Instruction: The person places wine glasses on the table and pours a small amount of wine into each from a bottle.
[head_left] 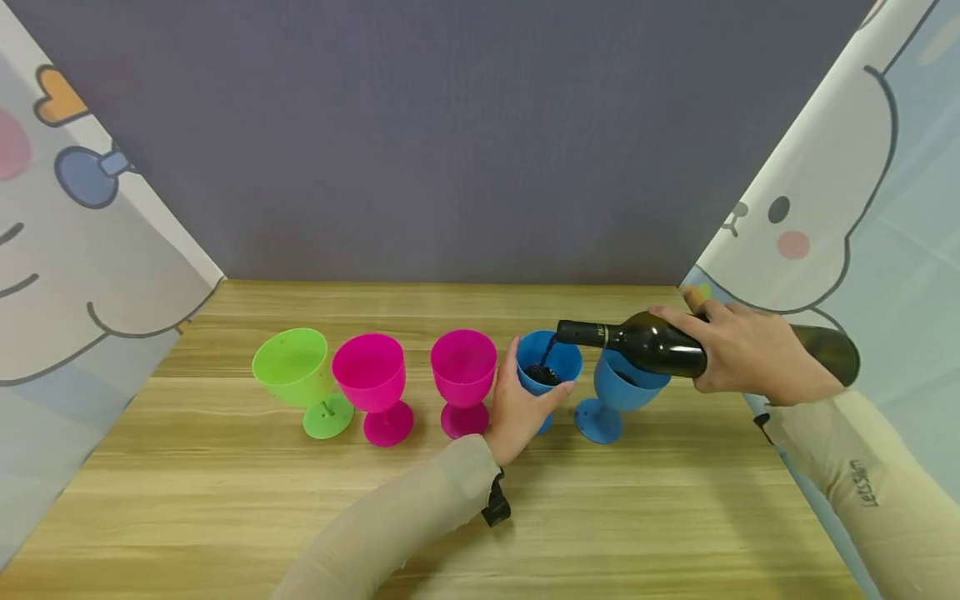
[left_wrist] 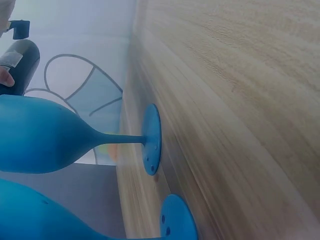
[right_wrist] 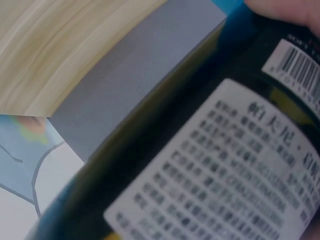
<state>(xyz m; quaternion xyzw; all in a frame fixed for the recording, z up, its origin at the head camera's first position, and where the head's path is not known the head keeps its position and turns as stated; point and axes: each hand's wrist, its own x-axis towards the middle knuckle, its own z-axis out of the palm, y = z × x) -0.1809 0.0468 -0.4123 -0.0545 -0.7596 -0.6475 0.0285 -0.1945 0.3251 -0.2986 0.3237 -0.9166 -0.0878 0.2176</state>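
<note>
Dark liquid streams from a tilted dark wine bottle [head_left: 654, 346], its neck resting over the rim of a blue goblet [head_left: 536, 344]. Around the bottle's body my right hand [head_left: 750, 354] is wrapped. My left hand [head_left: 519, 414] holds the bowl of that goblet, thumb on the near right side and fingers on the left. A dark pool [head_left: 542, 376] lies inside it. A second blue goblet [head_left: 619, 395] stands just right, partly under the bottle, also with dark liquid inside. The right wrist view shows the bottle's white printed label [right_wrist: 215, 175] close up.
To the left stand two pink goblets [head_left: 463, 387] [head_left: 369, 392] and a lime green goblet [head_left: 300, 387], on the wooden table [head_left: 600, 517]. A grey panel [head_left: 450, 142] rises behind, with cartoon-printed sheets [head_left: 817, 192] at both sides.
</note>
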